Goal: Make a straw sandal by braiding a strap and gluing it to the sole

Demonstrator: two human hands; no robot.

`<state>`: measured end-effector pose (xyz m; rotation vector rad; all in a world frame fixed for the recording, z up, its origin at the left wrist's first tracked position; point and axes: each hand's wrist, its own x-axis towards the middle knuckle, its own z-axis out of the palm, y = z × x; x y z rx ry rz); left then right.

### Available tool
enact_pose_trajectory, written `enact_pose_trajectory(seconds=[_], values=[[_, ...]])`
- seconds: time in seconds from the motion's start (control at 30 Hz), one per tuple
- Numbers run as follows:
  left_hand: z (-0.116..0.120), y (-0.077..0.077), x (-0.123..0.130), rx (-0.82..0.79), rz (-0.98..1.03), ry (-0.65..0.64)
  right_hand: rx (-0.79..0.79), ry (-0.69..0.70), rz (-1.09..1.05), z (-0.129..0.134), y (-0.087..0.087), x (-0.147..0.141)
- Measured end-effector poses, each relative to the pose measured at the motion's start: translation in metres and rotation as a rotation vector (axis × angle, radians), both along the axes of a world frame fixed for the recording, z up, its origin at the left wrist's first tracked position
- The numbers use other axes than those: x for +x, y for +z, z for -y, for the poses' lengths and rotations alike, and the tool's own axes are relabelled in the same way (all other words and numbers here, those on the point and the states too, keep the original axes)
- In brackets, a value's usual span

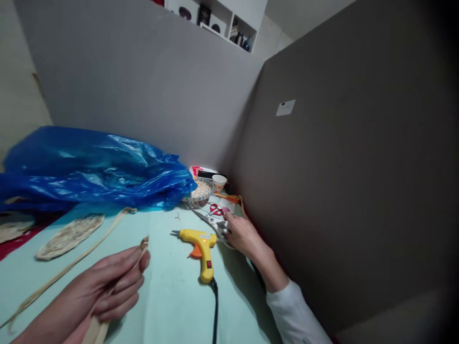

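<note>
My left hand (118, 282) is closed on a pale flat strip (96, 330), its curled brown tip (144, 242) poking out between thumb and forefinger. On the right, my right hand (239, 230) reaches over the white-handled scissors (211, 220); its fingertips are near a small pink item (225, 210), and what they grip, if anything, is hidden. Between the hands a yellow glue gun (204, 248) with an orange trigger lies on the pale green table cover (172, 306). Red-handled scissors (215, 209) lie just beyond my right hand.
A blue plastic bag (96, 167) spreads across the back left. A woven oval piece (70, 236) and a long strip (71, 265) lie at left. A woven basket (202, 191) and paper cup (219, 182) stand at the back. Grey partitions (150, 81) rise behind and right.
</note>
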<state>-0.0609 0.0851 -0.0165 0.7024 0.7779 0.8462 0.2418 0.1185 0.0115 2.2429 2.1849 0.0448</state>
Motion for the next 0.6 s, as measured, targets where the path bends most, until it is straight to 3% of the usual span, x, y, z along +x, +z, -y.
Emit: enact_pose_trajectory(seconds=[0.1,0.23,0.33,0.4,0.47,0.53,0.6], values=[[0.001,0.011,0.003,0.023,-0.026,0.034,0.089,0.028,0.013,0.004,0.005,0.003],[0.002,0.015,0.004,0.151,-0.189,0.128,0.247,0.067,0.001,0.010,0.014,0.013],[0.003,0.017,0.005,0.150,-0.183,0.161,0.344,0.097,-0.062,0.016,0.022,0.024],[0.004,0.018,0.005,0.130,-0.141,0.166,0.406,0.135,-0.266,0.019,0.026,0.028],[0.005,0.020,0.004,0.109,-0.069,0.161,0.424,0.179,-0.634,0.020,0.029,0.026],[0.007,0.023,0.003,0.085,0.006,0.134,0.374,0.198,-0.975,0.022,0.031,0.018],[0.007,0.026,0.001,0.078,0.063,0.094,0.284,0.195,-1.103,0.027,0.033,0.006]])
